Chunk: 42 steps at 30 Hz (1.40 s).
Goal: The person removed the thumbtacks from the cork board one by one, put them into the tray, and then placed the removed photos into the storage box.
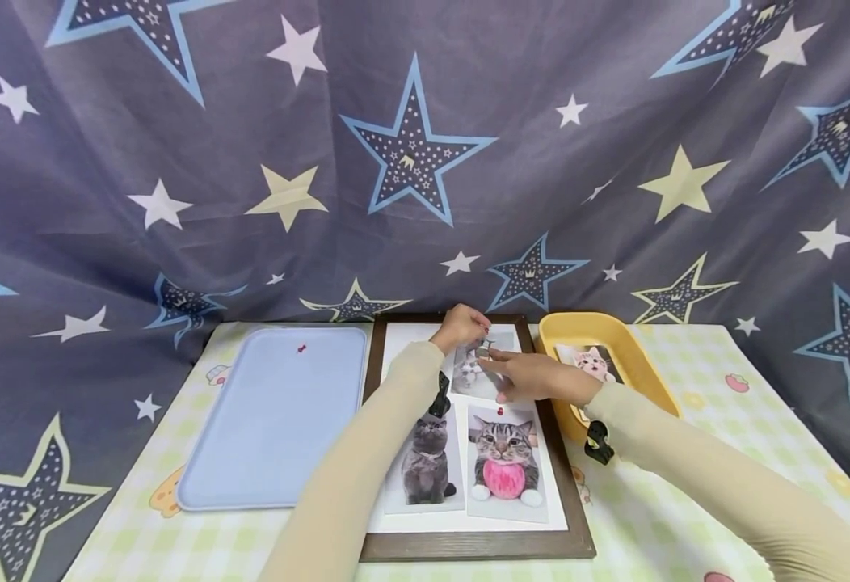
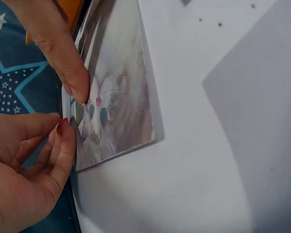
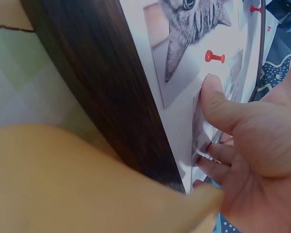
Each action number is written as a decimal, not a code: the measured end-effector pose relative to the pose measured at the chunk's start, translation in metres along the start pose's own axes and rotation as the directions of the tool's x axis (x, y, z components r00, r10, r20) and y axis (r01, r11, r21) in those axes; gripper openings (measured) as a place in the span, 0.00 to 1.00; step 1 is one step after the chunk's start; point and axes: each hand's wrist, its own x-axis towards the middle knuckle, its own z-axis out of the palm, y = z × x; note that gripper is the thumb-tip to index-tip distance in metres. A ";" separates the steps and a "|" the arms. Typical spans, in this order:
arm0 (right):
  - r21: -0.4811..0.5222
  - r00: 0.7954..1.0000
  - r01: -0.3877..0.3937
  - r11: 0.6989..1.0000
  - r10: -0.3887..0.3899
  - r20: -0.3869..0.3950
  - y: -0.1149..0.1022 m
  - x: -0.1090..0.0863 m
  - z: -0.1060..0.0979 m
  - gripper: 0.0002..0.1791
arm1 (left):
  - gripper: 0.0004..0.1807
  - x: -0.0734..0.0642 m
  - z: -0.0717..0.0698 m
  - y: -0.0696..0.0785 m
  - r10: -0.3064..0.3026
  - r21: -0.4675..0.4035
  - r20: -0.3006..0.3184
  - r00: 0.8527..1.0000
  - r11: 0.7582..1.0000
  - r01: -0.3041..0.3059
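Note:
My left hand point(image 1: 461, 327) is at the top of the framed white board point(image 1: 428, 335), pinching a red push pin point(image 2: 62, 125) between thumb and fingertip. The pin is right at the upper edge of a photo of a pale cat point(image 2: 119, 77). From the right, my right hand point(image 1: 529, 374) reaches over this photo, its extended fingers resting on it. Its thumb point(image 3: 213, 90) lies near the photo's lower edge. Below, a grey cat photo point(image 1: 425, 465) and a tabby cat photo point(image 1: 507, 465) lie on the board, a red push pin point(image 3: 214, 57) at the tabby photo's top.
Left of the board lies a light blue tray point(image 1: 272, 420) holding one red push pin point(image 1: 301, 348). A yellow bin point(image 1: 639, 364) with a cat picture point(image 1: 592, 362) in it stands against the board's right side. Behind the checked tablecloth point(image 1: 694, 469) hangs a star-patterned curtain point(image 1: 250, 145).

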 end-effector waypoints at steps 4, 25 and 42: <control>0.039 1.000 0.025 0.999 -0.025 -0.012 0.003 0.000 0.001 0.41 | 0.10 0.001 0.003 -0.005 -0.009 -0.041 0.023 1.000 0.999 0.010; 0.011 0.999 0.013 1.000 -0.013 -0.046 -0.002 0.006 0.002 0.42 | 0.12 0.009 0.004 -0.021 -0.020 -0.257 0.098 0.995 0.965 0.045; -0.009 0.997 0.028 1.000 -0.028 -0.073 -0.001 0.007 0.001 0.42 | 0.11 0.013 0.007 -0.020 -0.011 -0.231 0.060 0.998 0.973 0.025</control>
